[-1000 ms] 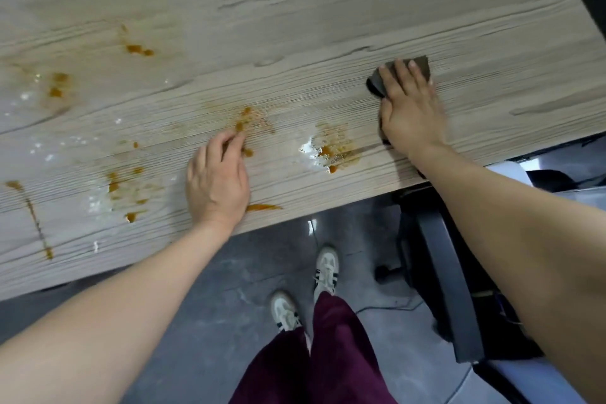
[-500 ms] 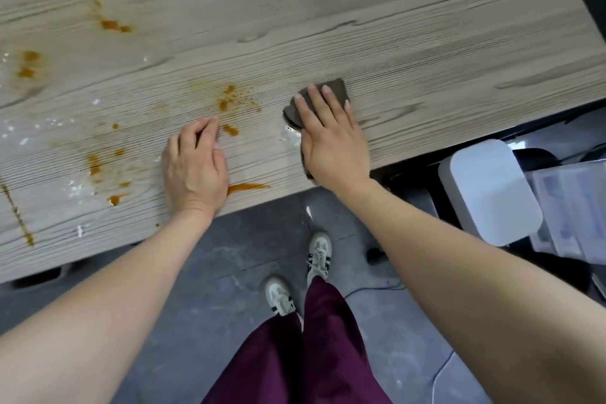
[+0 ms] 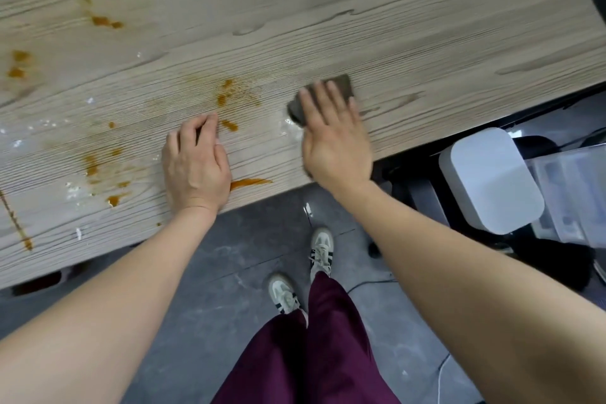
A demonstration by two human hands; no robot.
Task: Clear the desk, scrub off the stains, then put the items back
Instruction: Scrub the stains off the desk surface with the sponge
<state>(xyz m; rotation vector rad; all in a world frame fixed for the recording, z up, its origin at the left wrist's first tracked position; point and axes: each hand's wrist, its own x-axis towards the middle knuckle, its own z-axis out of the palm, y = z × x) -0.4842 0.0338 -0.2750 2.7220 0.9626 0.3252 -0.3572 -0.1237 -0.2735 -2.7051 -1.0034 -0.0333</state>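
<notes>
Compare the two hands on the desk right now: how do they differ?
The right hand lies flat, fingers straight, pressing a dark scrub pad; the left hand covers nothing visible, fingertips bent on bare wood. The left hand has orange stains around it; the right hand has foamy residue beside it. Both rest on the desk near its front edge.

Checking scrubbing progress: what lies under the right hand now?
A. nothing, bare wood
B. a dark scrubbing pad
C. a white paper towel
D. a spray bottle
B: the right hand presses flat fingers on a dark scrubbing pad on the desk.
</notes>
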